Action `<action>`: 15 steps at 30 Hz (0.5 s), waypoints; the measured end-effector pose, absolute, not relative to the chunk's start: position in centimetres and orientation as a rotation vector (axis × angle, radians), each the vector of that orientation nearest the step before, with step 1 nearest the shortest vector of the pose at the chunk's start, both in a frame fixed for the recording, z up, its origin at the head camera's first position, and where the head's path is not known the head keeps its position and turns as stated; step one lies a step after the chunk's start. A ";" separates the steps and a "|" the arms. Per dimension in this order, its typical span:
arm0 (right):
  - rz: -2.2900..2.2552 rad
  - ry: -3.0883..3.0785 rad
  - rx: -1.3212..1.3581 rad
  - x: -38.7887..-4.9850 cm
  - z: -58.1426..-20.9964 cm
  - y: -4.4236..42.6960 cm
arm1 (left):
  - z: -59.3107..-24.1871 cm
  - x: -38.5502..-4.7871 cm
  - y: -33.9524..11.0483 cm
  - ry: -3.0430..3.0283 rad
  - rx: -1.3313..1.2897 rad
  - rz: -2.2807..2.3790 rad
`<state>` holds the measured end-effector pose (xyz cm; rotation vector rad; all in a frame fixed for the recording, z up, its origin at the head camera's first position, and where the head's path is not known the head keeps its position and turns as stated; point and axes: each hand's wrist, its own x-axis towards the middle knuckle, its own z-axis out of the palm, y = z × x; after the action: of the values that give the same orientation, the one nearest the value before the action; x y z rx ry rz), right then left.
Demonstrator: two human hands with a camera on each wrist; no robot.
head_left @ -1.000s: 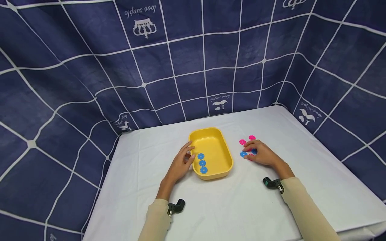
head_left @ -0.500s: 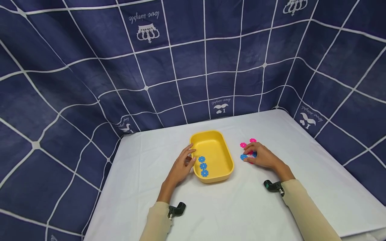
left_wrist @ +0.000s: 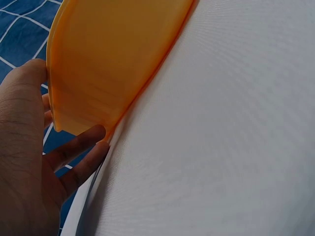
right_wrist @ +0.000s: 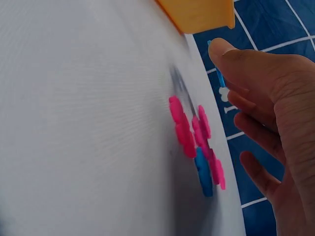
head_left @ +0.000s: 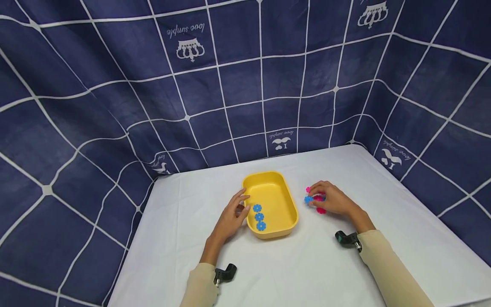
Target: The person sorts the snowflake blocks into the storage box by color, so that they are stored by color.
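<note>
My right hand [head_left: 333, 200] pinches a blue flower-shaped disc [head_left: 308, 200] between thumb and fingers, held above the white cloth. In the right wrist view the held disc shows only as a thin edge past the thumb. Below that hand lie several pink flower-shaped discs [right_wrist: 183, 127] and a blue one [right_wrist: 203, 172]; the hand partly covers them in the head view. A yellow tray [head_left: 290, 200] stands left of them. My left hand [head_left: 230, 213] holds the tray's left wall, fingers about its rim. Three blue flower discs [head_left: 259, 217] lie in a line inside the tray, along its left side.
A white cloth [head_left: 291, 264] covers the table. Dark blue curtains [head_left: 230, 85] with white grid lines hang behind and at both sides. A black wrist camera [head_left: 226, 273] sits on the left wrist and another wrist camera [head_left: 347, 238] on the right.
The right hand has lifted the blue disc slightly off the cloth. The left hand stays at the tray. The whole head view has shifted downward a little.
</note>
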<state>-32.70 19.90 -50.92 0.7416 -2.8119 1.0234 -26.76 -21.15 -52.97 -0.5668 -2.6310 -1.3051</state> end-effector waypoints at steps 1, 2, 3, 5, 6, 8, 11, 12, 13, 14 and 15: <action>1.024 -2.816 0.734 -32.6 -50.8 19.8 | -53.1 -26.6 -21.2 -2.630 -0.571 -1.305; 1.020 -2.820 0.731 -32.6 -50.8 19.8 | -53.1 -26.5 -21.2 -2.628 -0.573 -1.308; 1.011 -2.821 0.731 -32.5 -50.7 19.7 | -53.2 -26.4 -21.2 -2.628 -0.573 -1.312; 1.001 -2.825 0.719 -32.5 -50.5 19.6 | -53.3 -26.3 -21.1 -2.627 -0.577 -1.307; 0.997 -2.825 0.715 -32.5 -50.3 19.5 | -53.3 -26.2 -21.1 -2.627 -0.579 -1.308; 0.991 -2.821 0.711 -32.6 -50.0 19.5 | -53.2 -26.3 -21.1 -2.630 -0.573 -1.310; 0.988 -2.821 0.701 -32.7 -49.4 19.4 | -53.1 -26.4 -21.1 -2.645 -0.554 -1.307; 0.987 -2.822 0.701 -32.7 -49.2 19.4 | -53.1 -26.5 -21.1 -2.648 -0.549 -1.305; 0.987 -2.825 0.698 -32.8 -49.1 19.4 | -53.0 -26.5 -21.1 -2.651 -0.545 -1.300; 0.983 -2.827 0.697 -32.9 -49.0 19.4 | -53.0 -26.5 -21.1 -2.655 -0.541 -1.298; 0.981 -2.828 0.698 -32.9 -48.9 19.4 | -52.9 -26.6 -21.1 -2.657 -0.538 -1.298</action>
<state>-32.93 19.37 -48.87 0.6978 -2.8285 0.9812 -26.57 -21.09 -52.92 -0.5380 -2.6573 -1.2984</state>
